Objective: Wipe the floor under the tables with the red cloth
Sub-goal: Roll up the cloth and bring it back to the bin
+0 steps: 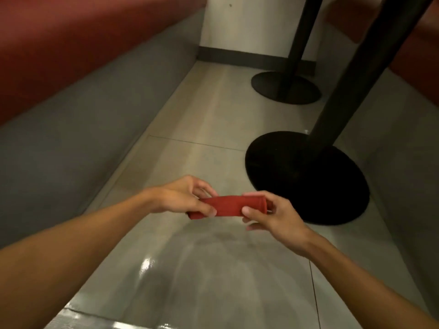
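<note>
Grip of left hand (180, 198) and right hand (273, 217) on folded red cloth (229, 206).

- We see a glossy grey tiled floor (204, 143) catching light.
- Left of us, a bench (83, 138), red over grey.
- Right, a near table post (363, 79) and a far table post (300, 43), both black.
- Ahead, a pale wall (247, 22) with dark skirting (237, 57).

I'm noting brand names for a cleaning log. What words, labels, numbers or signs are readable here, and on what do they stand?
None: no readable text anywhere in this view.
The red cloth, pinched by the left hand and the right hand, shows no label.
The floor, near table base, far table base, wall and red bench are unmarked.
</note>
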